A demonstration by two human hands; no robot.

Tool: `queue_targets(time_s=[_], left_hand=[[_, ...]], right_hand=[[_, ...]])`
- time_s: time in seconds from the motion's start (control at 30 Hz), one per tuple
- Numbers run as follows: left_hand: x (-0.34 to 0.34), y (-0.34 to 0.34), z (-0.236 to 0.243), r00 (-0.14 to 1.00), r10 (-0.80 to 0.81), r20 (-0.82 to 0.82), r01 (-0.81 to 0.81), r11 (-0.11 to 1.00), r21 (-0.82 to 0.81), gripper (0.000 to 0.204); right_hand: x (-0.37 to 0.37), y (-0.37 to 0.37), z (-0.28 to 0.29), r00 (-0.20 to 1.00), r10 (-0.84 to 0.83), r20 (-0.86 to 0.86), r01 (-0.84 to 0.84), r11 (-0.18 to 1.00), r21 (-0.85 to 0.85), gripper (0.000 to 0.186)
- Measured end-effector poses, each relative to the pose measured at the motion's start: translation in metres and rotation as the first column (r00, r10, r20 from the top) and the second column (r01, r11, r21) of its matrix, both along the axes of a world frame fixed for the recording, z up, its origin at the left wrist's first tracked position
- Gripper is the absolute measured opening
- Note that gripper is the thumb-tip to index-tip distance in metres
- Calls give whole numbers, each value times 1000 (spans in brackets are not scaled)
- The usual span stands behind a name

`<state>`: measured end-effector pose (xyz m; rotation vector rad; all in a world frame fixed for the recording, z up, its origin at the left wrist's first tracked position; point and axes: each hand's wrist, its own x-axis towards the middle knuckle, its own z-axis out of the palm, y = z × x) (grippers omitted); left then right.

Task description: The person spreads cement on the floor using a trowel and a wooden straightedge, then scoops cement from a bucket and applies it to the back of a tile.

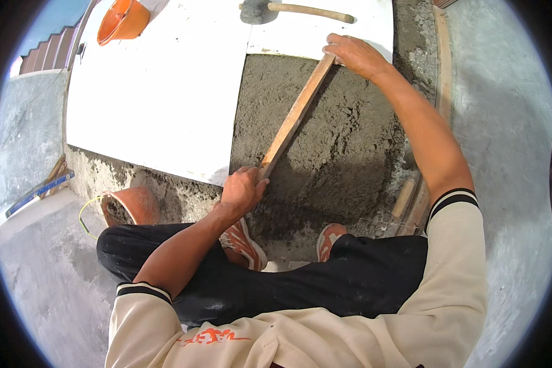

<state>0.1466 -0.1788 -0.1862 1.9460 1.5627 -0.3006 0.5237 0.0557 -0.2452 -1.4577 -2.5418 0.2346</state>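
A long wooden batten point(294, 113) lies diagonally over a patch of wet, rough grey mortar point(343, 141). My left hand point(242, 187) is closed round its near lower end, beside the edge of a white tile point(147, 98). My right hand point(349, 55) grips its far upper end, fingers at the border of a second white tile point(276, 37). A mallet point(257, 11) with a dark head and wooden handle rests on that far tile.
An orange bucket point(119, 24) stands on the left tile. A tipped orange bucket point(135, 205) and blue level point(40, 193) are down at lower left. Wood strips point(405, 197) lie along the right edge. My feet are below the mortar.
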Motion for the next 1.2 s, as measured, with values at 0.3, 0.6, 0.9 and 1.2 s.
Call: queue_targets(time_s=[0.3,0.6,0.9,1.2], left_hand=[[80,-19,-17,983,-115,143,119,993,-18,36],[67,-14,2,988,-53,142,58,998,-28,37],[93,-17,-8,984,-112,136,112,994,6,33],[53,49,39,976,-25,217,89,954,-286,46]], right_hand=[[98,-33,1,999,-42,-14,41,997,-72,26],[76,-34,3,994,-106,-40,101,987,-126,40],[122,-65,4,903,-370,-218,291,901,-323,25],[129,-158,46,621,-660,-424,660,731,-172,47]])
